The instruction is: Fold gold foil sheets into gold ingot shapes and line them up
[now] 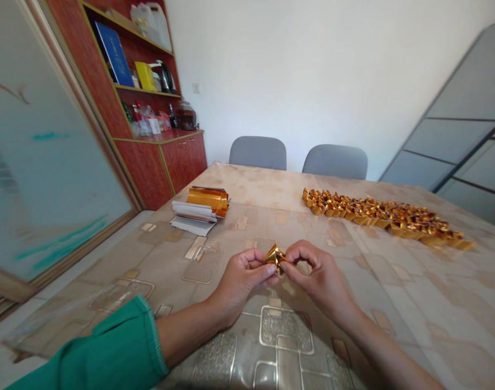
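Note:
Between my two hands, above the middle of the table, is a small folded piece of shiny gold foil paper (pixel 275 256). My left hand (pixel 247 276) pinches its left side between thumb and fingers. The right side is pinched by my right hand (pixel 314 271), thumb and index finger forming a loop. To the left and farther back lies a stack of gold and white paper sheets (pixel 209 203), curled upward. Many folded gold pieces (pixel 377 214) sit close together in a long slanting group at the right.
The table (pixel 255 181) has a patterned, shiny cover. Behind it stand two grey chairs (pixel 258 151) against a white wall. A red wooden cabinet (pixel 182 162) with loaded shelves is at the back left, beside a sliding glass door (pixel 48 162).

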`<state>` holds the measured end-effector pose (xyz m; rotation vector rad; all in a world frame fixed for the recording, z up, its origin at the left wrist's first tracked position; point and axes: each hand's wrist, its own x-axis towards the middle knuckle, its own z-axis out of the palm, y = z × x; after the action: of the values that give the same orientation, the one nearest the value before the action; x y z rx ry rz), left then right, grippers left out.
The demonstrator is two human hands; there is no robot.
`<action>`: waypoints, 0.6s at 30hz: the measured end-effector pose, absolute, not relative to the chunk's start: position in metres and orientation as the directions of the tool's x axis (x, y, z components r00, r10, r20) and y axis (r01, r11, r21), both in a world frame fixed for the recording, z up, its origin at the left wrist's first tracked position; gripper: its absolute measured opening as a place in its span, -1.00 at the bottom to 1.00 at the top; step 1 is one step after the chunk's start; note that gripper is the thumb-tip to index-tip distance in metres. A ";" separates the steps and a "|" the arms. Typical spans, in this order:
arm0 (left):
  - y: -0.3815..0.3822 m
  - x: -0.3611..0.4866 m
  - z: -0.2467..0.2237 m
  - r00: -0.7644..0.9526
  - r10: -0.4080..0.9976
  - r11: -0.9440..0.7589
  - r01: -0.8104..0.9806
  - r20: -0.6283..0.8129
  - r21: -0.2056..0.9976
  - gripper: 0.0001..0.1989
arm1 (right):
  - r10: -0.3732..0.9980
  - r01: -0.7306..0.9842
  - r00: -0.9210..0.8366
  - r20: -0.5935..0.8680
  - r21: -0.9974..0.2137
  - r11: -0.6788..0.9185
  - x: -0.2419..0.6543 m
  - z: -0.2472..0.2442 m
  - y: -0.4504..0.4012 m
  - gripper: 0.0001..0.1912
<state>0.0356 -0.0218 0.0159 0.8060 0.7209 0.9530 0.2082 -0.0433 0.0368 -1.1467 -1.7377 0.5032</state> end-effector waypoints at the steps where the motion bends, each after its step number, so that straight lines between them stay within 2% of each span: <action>1: -0.022 0.036 0.015 0.395 0.903 0.335 -0.408 -0.166 0.849 -0.61 | 0.863 0.471 -0.104 0.495 -0.740 0.481 0.208 0.037 -0.043 -0.84; 8: -0.022 0.037 0.015 0.358 0.923 0.276 -0.371 -0.138 0.887 -0.62 | 0.848 0.469 -0.125 0.515 -0.723 0.508 0.210 0.040 -0.043 -0.83; 18: -0.020 0.038 0.011 0.351 0.935 0.168 -0.284 -0.061 0.944 -0.70 | 0.866 0.455 -0.210 0.454 -0.739 0.497 0.212 0.037 -0.044 -0.90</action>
<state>0.0377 -0.0200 0.0108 1.0412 0.7887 1.0080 0.2124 -0.0439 0.0368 -1.1025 -1.8416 0.5738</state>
